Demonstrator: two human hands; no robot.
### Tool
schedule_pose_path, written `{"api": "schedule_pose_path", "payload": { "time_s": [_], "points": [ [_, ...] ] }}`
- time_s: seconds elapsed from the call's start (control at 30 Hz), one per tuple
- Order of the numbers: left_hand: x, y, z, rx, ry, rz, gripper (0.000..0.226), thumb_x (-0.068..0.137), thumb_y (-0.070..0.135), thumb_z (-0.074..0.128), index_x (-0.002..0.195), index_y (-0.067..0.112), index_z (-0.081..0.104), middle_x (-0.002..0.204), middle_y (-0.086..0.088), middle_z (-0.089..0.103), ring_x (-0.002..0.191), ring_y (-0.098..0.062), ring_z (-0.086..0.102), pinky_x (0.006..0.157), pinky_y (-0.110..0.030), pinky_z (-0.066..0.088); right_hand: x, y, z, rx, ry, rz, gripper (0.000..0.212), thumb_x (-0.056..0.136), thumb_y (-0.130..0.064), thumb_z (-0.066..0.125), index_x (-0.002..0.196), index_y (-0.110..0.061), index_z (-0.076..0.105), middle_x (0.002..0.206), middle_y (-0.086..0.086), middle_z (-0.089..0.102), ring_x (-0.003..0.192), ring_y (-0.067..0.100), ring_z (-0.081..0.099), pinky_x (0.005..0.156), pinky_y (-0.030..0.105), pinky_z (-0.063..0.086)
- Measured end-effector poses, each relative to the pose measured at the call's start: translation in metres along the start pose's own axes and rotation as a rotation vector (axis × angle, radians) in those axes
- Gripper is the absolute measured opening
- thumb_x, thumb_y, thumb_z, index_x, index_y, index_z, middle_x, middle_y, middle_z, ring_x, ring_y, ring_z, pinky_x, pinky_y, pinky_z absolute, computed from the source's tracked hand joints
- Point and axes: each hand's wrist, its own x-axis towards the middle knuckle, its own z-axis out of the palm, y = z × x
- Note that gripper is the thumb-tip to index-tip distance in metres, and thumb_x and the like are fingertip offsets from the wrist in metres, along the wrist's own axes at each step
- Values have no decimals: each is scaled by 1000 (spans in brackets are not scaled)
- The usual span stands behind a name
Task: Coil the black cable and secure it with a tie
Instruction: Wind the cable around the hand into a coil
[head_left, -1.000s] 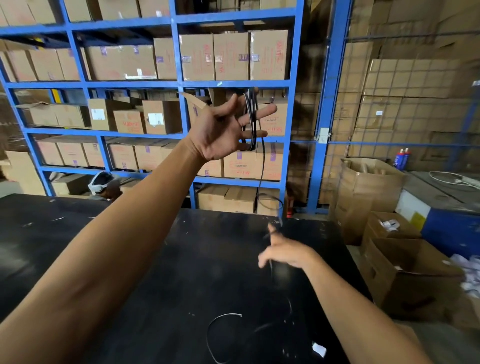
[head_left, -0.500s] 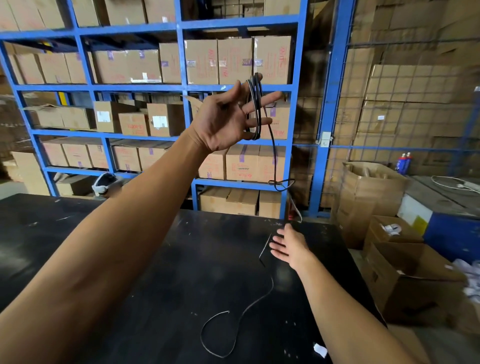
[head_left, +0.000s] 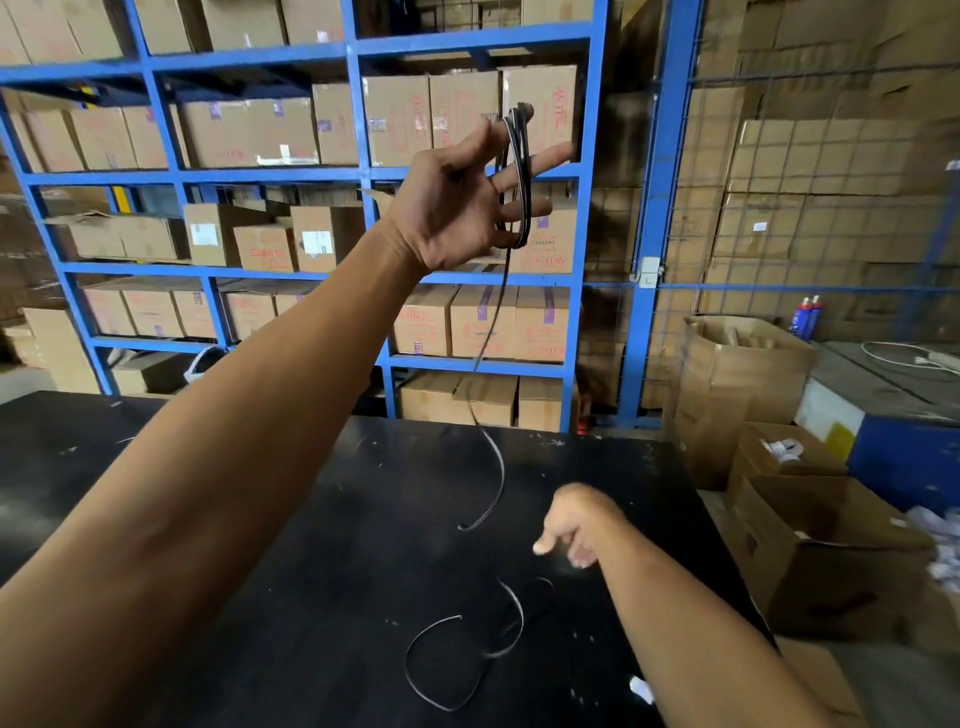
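1. Nearest to the person, the loose end of the black cable (head_left: 457, 660) lies on the black table (head_left: 260, 597) in a curl that crosses over itself. I think this curl can pull into a knot, or catch at the table edge, when the next turn is drawn up.
2. The right hand (head_left: 574, 525) hovers low above the table, palm down, fingers loosely bent. It looks blurred and it holds nothing that I can see; the cable passes beside it, not through it. With no hand guiding the slack, the next loop can come out uneven or twisted.
3. From the table the cable rises in a free curve to the raised hand. If it swings, it can drag on the turns above.
4. The left hand (head_left: 457, 208) is lifted high on a stretched arm, palm toward the person, fingers spread wide. Several turns of cable hang around the fingers, with no closed grip on them. If the fingers relax or tilt down, the turns can slide off and the coil is lost.
5. I see no tie on the table or in either hand, so fetching one with the coil only draped can also spill it.
6. Behind stand blue shelves (head_left: 363, 176) with cardboard boxes (head_left: 467, 119).
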Motion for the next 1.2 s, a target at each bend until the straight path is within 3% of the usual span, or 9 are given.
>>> {"api": "schedule_pose_path", "payload": {
  "time_s": [0.1, 0.23, 0.3, 0.43, 0.6, 0.8, 0.87, 0.97, 1.2],
  "points": [
    [1, -4, -3, -1, -12, -25, 25, 104, 37, 35, 112, 26, 56, 160, -16, 34, 148, -47, 14, 120, -57, 4, -16, -3, -38, 52, 234, -179, 58, 83, -4, 73, 137, -8, 53, 129, 16, 60, 114, 30, 63, 100, 45, 55],
    [4, -20, -12, -3, -17, -31, 31, 105, 38, 31, 131, 29, 44, 161, -15, 32, 150, -45, 14, 120, -60, 4, -36, -11, -78, 931, 211, -675, 62, 85, 9, 49, 143, -13, 50, 132, 9, 57, 119, 23, 57, 95, 35, 52],
    [5, -31, -14, -16, -6, -31, 32, 105, 38, 29, 130, 29, 48, 160, -15, 33, 148, -46, 23, 119, -63, 1, -52, -18, -87, 1164, 186, -868, 55, 86, 8, 48, 133, -19, 56, 140, 7, 57, 126, 23, 54, 92, 30, 48],
    [9, -49, -13, 29, 16, -52, 33, 105, 42, 28, 136, 32, 35, 160, -12, 35, 140, -45, 41, 115, -64, 9, -59, -27, -78, 1147, 330, -968, 27, 96, -16, 63, 118, -32, 66, 124, 1, 70, 116, 16, 65, 86, 26, 46],
    [11, -58, -16, -26, -8, -69, 25, 101, 43, 36, 124, 34, 35, 158, -10, 39, 121, -41, 57, 113, -58, 12, -42, -24, -50, 1087, 552, -1020, 22, 106, -27, 49, 114, -33, 68, 92, 3, 64, 83, 15, 62, 81, 28, 55],
    [3, -71, -30, -101, 74, -54, 22, 100, 40, 43, 115, 30, 54, 158, -11, 40, 143, -37, 37, 118, -55, 13, -44, -17, -32, 911, 493, -1022, 22, 105, -29, 51, 116, -29, 70, 76, 2, 58, 67, 11, 55, 63, 22, 51],
    [-4, -73, -37, -124, 138, -63, 20, 97, 41, 47, 109, 29, 58, 158, -9, 39, 129, -37, 42, 100, -47, 31, -49, -13, -30, 870, 486, -1031, 22, 103, -31, 54, 113, -25, 73, 70, -1, 58, 61, 8, 54, 60, 24, 51],
    [-18, -74, -45, -141, 218, -100, 17, 92, 40, 57, 101, 26, 62, 151, -11, 42, 105, -29, 47, 85, -42, 36, -62, -2, -35, 889, 466, -1043, 20, 100, -29, 61, 98, -15, 75, 58, -4, 53, 49, 6, 49, 52, 28, 48],
    [-59, -111, -60, -7, 329, -391, 29, 97, 35, 49, 115, 23, 69, 150, -12, 46, 119, -30, 43, 104, -46, 29, -92, 19, -77, 1033, 415, -1112, 22, 95, -12, 63, 87, 8, 67, 47, -1, 43, 36, 11, 37, 46, 29, 40]
  ]
}}
